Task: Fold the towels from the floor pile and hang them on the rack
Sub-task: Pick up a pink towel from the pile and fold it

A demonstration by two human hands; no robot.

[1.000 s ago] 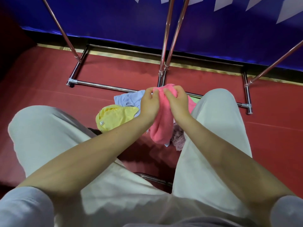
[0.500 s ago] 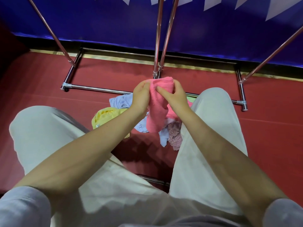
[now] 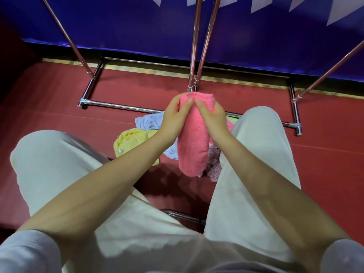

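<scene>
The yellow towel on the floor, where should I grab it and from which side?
Judging by its pose, grip the yellow towel at its bunched near-left edge, coming down from above on the left; its right side is tucked under the left hand and the pink towel.

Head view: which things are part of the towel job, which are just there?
Job:
- pink towel, gripped by left hand and right hand
- floor pile: yellow towel, blue towel, mauve towel
- rack

Just there:
- blue banner
- red floor
- chair bar
</scene>
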